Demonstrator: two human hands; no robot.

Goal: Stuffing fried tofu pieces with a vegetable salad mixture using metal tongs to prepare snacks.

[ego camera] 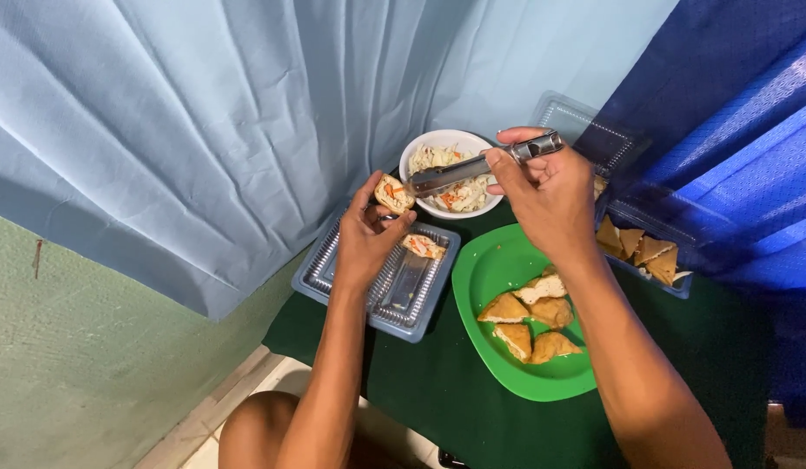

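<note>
**A:** Edges and free room?

**B:** Small table under a dark green cloth (437,382), near edge cutting across bottom left, bare floor beyond. Pale blue curtain (203,130) hanging close along the left and back; deep blue curtain (733,139) crowding the right. Crowded surface: grey plastic tray (355,300) at left, almost at the table edge; white bowl of shredded vegetable filling (442,178) at the back, hard against the curtain; green plate (490,269) in the middle carrying triangular fried tofu pieces (531,321); clear container of more fried tofu (642,247) at right. Open cloth only in front of the plate, toward the near edge.

**A:** And the hands?

**B:** Left hand (364,239) raised over the tray's far end, fingers closed around a stuffed tofu piece (393,193), thumb and fingertips pinching its sides, cut face with orange and white filling turned up. Held just beside the bowl's left rim. A second stuffed piece (423,247) lying in the tray, just right of that hand.

**A:** The right?

**B:** Right hand (546,195) above the plate's far edge, fingers wrapped tight on the handle of a metal spoon (477,167). Spoon end reaching left over the bowl, close to the held piece but apart from it.
</note>
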